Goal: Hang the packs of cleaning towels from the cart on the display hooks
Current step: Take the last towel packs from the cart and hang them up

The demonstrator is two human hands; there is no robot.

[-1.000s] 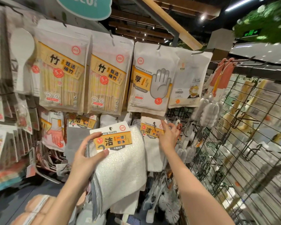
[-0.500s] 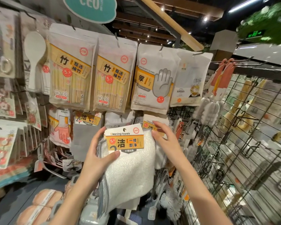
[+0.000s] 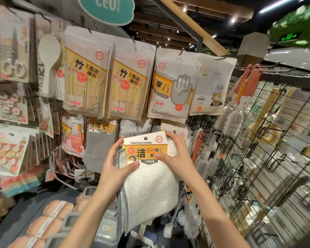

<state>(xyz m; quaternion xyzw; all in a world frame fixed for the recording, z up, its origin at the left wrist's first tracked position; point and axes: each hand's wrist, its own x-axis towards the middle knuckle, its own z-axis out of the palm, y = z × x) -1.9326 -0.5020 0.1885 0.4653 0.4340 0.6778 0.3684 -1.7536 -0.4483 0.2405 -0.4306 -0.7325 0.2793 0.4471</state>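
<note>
Support has doubled: your right hand (image 3: 175,154), at the hung packs a second ago, now pinches the cleaning towels pack (image 3: 147,169) beside your left hand (image 3: 117,167). Held mid-frame before the hooks, it looks ready for threading.

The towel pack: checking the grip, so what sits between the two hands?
In the head view, only the pack's card header lies between the left hand and right hand; both pinch its edges.
</note>
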